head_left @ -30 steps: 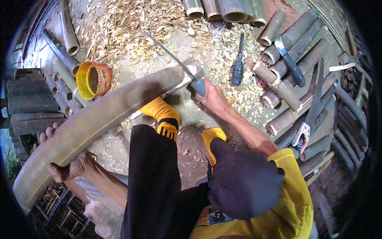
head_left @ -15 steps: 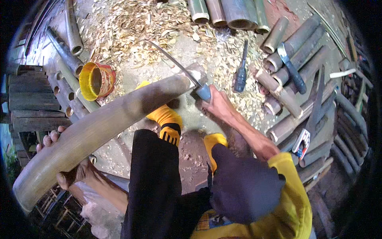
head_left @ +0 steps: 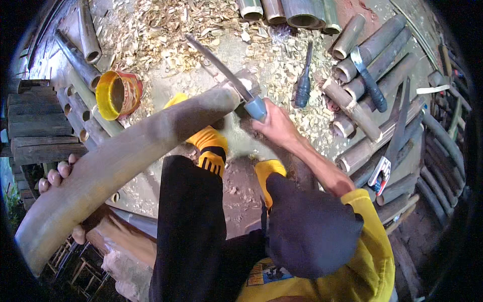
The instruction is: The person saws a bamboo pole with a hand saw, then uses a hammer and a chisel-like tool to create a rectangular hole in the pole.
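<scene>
A long, thick bamboo tube (head_left: 131, 146) slants from the lower left up to the middle, over my left leg. My left hand (head_left: 64, 170) is closed around its lower part. The fingertips show on the far side, while the palm is mostly hidden under the tube. My right hand (head_left: 276, 123) grips the blue-grey handle of a long knife (head_left: 219, 65). The blade points up and to the left, close by the tube's pale cut end; whether it touches the end I cannot tell.
Pale wood shavings (head_left: 166, 38) cover the floor ahead. A yellow-rimmed bucket (head_left: 118, 95) stands left. To the right lie a dark-handled chisel-like tool (head_left: 303, 83), a curved knife (head_left: 370, 80), a handsaw (head_left: 392, 146) and bamboo pieces (head_left: 382, 45). My feet wear yellow socks (head_left: 209, 143).
The knife's tip has swung slightly farther away, and more of the blade's flat side shows. My left hand keeps its hold on the bamboo tube. The whole view has shifted a little.
</scene>
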A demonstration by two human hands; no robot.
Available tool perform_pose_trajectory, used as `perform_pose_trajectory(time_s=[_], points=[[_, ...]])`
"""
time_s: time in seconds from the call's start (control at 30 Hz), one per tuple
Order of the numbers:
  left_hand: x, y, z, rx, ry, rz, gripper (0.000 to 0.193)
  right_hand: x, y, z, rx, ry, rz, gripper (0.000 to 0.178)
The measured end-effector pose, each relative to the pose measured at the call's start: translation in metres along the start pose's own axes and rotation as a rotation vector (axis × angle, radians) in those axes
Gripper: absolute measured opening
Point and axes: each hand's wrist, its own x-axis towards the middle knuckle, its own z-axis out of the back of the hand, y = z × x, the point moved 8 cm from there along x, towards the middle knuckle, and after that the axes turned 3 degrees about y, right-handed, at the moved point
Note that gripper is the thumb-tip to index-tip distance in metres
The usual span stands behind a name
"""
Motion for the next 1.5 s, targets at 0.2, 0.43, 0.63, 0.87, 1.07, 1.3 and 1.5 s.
perform_pose_trajectory(time_s=[0.2,0.43,0.63,0.87,1.07,1.3,1.5], points=[[0.013,0.0,-0.023,-0.009,0.022,0.011,0.1,-0.024,0.039,0.026,0.277,-0.324,0.497,0.041],[0.008,0.01,-0.007,0.128,-0.67,0.047,0.078,0.014,-0.013,0.003,-0.034,-0.021,0.206,0.044],[-0.032,-0.003,0.006,0.191,-1.003,-0.127,0.061,-0.057,0.088,0.045,0.185,-0.499,0.704,0.039],[-0.006,-0.011,-0.017,0.09,-0.629,-0.205,0.061,-0.001,0.018,0.011,0.044,-0.031,0.138,0.039],[-0.021,-0.018,-0.007,0.103,-0.648,-0.209,0.065,-0.061,0.09,0.053,0.227,-0.568,0.699,0.038],[0.003,-0.014,-0.02,-0.056,-0.268,-0.086,0.059,0.012,-0.004,-0.001,0.058,0.0,0.183,0.036],[-0.013,-0.017,-0.026,-0.073,-0.247,-0.076,0.053,-0.038,0.056,0.041,0.283,-0.497,0.604,0.035]])
